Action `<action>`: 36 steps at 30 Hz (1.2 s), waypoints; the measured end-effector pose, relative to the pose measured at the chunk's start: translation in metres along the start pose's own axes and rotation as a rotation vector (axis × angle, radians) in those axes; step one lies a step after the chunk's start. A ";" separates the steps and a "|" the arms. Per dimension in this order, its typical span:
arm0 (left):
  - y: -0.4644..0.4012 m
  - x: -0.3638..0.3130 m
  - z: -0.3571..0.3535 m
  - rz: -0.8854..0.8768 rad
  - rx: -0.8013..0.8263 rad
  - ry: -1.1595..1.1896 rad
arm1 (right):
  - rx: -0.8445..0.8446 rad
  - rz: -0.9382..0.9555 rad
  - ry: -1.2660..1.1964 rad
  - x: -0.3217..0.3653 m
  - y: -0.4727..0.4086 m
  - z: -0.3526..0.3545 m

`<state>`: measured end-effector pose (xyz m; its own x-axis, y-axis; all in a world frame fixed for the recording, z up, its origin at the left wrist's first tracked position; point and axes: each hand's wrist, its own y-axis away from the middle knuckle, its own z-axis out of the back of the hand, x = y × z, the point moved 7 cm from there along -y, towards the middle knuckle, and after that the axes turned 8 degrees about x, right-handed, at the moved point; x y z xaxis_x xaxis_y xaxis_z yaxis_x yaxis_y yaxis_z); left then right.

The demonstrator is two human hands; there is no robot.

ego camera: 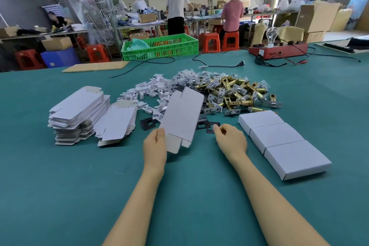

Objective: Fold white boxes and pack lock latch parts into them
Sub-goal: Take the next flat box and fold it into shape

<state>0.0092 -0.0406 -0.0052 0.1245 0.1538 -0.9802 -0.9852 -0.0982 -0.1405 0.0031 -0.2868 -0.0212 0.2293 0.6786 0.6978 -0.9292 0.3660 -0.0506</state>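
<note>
We hold one flat box blank [182,115] up off the green table [60,175] in our left hand [154,144], thumb and fingers pinching its near left corner, so the sheet stands tilted away from us over the parts. Our right hand [229,140] hovers just beside it with the fingers loosely curled; it seems to grasp nothing, though the fingertips sit close over a black plate [212,128] and we cannot be sure they are clear of it.

The step in hand, as we judge it, is opening this blank into a box. To do it well we bring the right hand to the free long edge, press the two edges toward each other so the sleeve pops square, then fold the small end flaps [184,143] in before the tuck flap — keeping the creases crisp so the finished box matches the three closed white boxes [279,138] lined up at our right.

Around us: two stacks of flat blanks [79,114] lie at the left, a scatter of white card inserts [151,90] sits beyond them, and the heap of brass lock latches [237,94] lies behind the raised blank, with small bagged screws [191,77] further back. The blank hides part of the black plates, so reaching for one means lowering it first. A loose power cable [219,65] runs across the far table, well apart from our work.
</note>
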 end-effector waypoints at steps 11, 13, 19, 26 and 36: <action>0.013 0.011 -0.028 0.048 0.451 0.249 | 0.304 0.198 -0.790 0.031 0.017 -0.018; 0.015 0.010 -0.031 0.044 0.460 0.251 | 0.295 0.138 -0.827 0.027 0.016 -0.018; 0.017 0.011 -0.026 0.036 0.350 0.215 | 0.266 0.268 -0.596 0.040 0.027 -0.019; 0.020 0.005 -0.027 -0.091 0.332 0.015 | 0.253 0.453 -0.628 0.067 0.045 -0.021; 0.022 0.006 -0.031 -0.147 0.330 -0.108 | 0.201 0.353 -0.504 0.056 0.045 -0.019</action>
<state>-0.0084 -0.0727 -0.0183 0.2718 0.2473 -0.9300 -0.9448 0.2524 -0.2090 -0.0197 -0.2198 0.0019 -0.2191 0.3359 0.9161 -0.9711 0.0162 -0.2382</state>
